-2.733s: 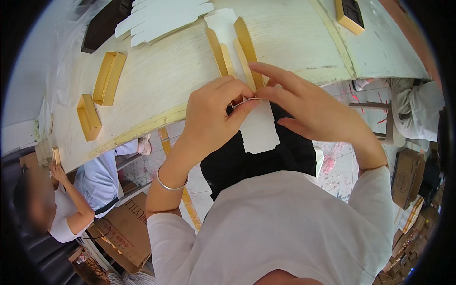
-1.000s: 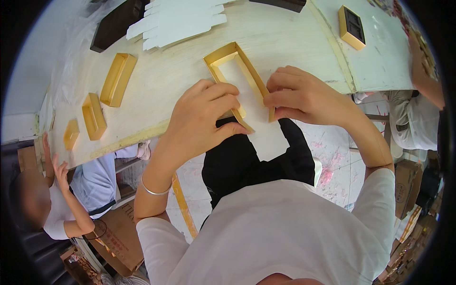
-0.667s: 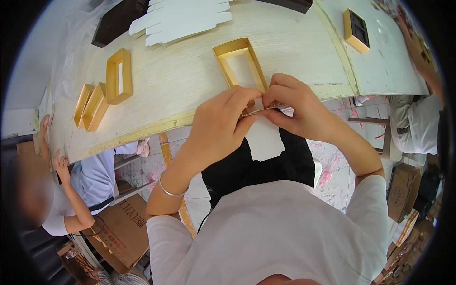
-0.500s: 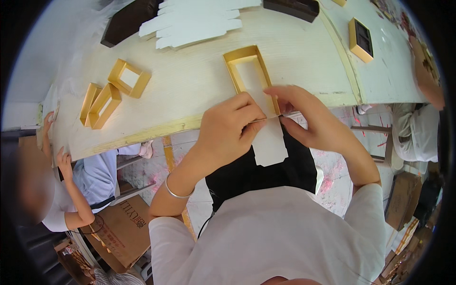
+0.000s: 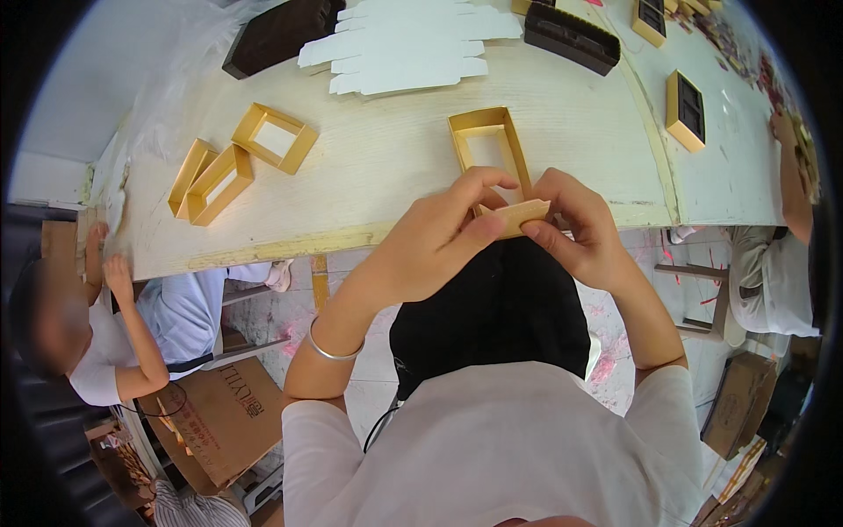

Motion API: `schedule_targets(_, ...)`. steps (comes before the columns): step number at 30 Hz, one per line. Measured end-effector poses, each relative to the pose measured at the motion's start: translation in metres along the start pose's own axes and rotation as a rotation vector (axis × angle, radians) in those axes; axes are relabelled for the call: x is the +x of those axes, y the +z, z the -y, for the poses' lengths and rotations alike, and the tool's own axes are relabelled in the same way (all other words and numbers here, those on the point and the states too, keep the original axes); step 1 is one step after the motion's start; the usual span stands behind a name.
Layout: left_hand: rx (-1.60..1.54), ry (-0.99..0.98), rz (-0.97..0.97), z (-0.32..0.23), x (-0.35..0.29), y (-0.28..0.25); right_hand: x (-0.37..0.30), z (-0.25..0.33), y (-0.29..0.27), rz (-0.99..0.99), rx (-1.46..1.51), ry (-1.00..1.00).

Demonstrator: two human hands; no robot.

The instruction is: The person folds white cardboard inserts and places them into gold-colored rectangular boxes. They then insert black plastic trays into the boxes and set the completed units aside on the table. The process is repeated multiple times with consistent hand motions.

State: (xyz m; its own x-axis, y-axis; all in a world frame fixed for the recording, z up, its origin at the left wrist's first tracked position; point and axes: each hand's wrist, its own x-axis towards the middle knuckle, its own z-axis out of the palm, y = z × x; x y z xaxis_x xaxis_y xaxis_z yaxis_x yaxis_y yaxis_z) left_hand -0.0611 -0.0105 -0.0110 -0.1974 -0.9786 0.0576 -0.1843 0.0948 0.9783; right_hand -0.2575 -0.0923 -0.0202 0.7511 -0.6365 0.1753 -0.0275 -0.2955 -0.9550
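Observation:
A shallow gold cardboard box (image 5: 515, 147) with a pale bottom lies at the table's front edge, its near end toward me. At that end a gold flap (image 5: 524, 213) stands out over the edge, partly covered by my fingers. My left hand (image 5: 443, 233) is closed on the flap's left side, thumb against its face and index finger bent over the box. On the right corner, my right hand (image 5: 575, 228) pinches the flap between thumb and fingers. How far the flap is folded in is hidden behind my hands.
Gold open boxes (image 5: 275, 139) sit at the left. White flat cardboard blanks (image 5: 399, 48) lie at the back between a dark tray (image 5: 285, 37) and another dark tray (image 5: 571, 39). A gold box with dark insert (image 5: 685, 111) stands right. Other people sit at both sides.
The long white flap that hung below the table edge has been folded up, and its gold side now shows. Both hands have moved onto the box's near end. The view has shifted slightly.

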Motion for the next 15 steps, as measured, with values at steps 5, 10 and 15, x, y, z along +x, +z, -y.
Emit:
schedule_targets(5, 0.209, 0.173, -0.308, 0.013, 0.004, 0.018, -0.004, -0.003, 0.015, -0.132, -0.349, -0.306)
schedule_targets(10, 0.521, 0.266, -0.37, 0.012, -0.006, 0.029, 0.0, -0.004, 0.011, -0.063, -0.877, -0.541)
schedule_targets(15, 0.691, 0.239, -0.261, 0.006, -0.003, 0.021, 0.019, 0.02, -0.007, 0.314, -0.697, -0.196)
